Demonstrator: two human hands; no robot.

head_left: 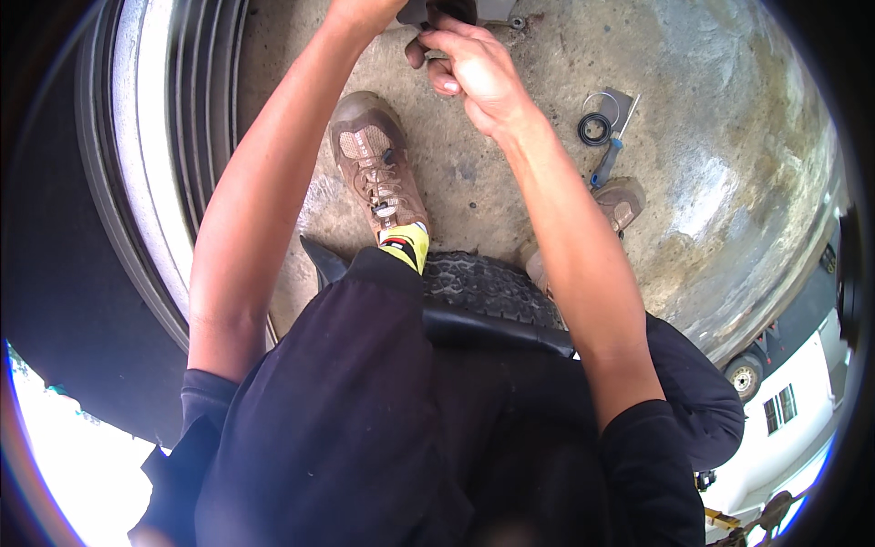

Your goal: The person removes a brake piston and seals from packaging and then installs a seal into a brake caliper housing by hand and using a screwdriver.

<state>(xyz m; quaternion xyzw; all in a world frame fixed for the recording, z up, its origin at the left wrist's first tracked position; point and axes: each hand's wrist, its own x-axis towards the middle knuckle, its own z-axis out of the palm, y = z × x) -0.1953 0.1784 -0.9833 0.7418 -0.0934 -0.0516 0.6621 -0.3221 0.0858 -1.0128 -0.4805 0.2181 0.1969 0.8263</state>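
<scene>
At the top edge, my right hand (476, 71) has its fingers bent and drawn together at a dark part (456, 11) that the picture cuts off. What the fingertips grip there is too dark to name. Only the back of my left hand (366, 11) shows, on the near left of that dark part; its fingers lie beyond the frame. Behind the dark part is a smooth grey metal surface (497, 9), and a small round metal piece (518, 23) lies beside it on the concrete.
On the stained concrete floor (711, 109) to the right lie a screwdriver (603, 166) with a blue-grey handle, a black ring seal (594, 129) and a thin wire ring (603, 95). A black tyre (488, 287) is beneath me. Ribbed metal (155, 118) curves along the left.
</scene>
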